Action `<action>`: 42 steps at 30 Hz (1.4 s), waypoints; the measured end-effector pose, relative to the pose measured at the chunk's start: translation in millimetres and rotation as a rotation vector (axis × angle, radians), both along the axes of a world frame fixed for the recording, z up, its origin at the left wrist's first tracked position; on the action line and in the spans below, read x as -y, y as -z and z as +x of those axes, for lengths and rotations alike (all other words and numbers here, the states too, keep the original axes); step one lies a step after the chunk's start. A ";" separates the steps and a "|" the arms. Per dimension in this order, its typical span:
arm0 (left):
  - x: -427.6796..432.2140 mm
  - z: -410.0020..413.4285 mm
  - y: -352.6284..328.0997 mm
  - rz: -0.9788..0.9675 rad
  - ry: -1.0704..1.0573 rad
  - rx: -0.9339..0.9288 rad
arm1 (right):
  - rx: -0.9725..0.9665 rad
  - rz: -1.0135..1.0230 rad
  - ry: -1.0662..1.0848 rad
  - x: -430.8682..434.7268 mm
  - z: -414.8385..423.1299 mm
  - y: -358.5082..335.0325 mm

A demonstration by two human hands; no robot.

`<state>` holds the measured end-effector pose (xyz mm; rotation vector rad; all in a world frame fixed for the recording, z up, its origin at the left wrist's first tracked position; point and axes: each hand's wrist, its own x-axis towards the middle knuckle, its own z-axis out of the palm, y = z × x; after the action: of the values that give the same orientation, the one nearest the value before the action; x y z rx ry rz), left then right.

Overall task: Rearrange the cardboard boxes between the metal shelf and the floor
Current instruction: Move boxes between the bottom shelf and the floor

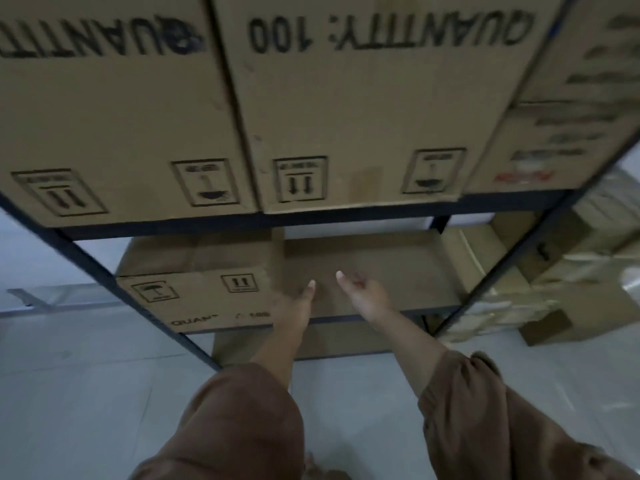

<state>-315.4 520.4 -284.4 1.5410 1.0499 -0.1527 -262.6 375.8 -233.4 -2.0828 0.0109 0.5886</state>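
Observation:
A dark metal shelf fills the view. Its upper level carries three large cardboard boxes: one on the left, one in the middle printed "QUANTITY: 100" upside down, and one on the right. On the lower level a smaller cardboard box stands at the left, beside a bare stretch of brown shelf board. My left hand reaches in next to that box's right side, fingers straight. My right hand hovers over the bare board with relaxed fingers, holding nothing.
More cardboard boxes and plastic-wrapped goods are piled on the floor at the right, beyond the shelf's upright post. Another cardboard piece sits under the lower level. Pale tiled floor stretches to the left and front.

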 end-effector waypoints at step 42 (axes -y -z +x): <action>781.0 372.9 21.7 0.061 1.007 -0.047 | -0.043 -0.088 0.768 792.6 235.2 17.8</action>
<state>57.5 -260.6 -306.1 2.0050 0.2234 -0.8514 -27.5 -416.7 -251.3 -1.9457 0.8321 0.1564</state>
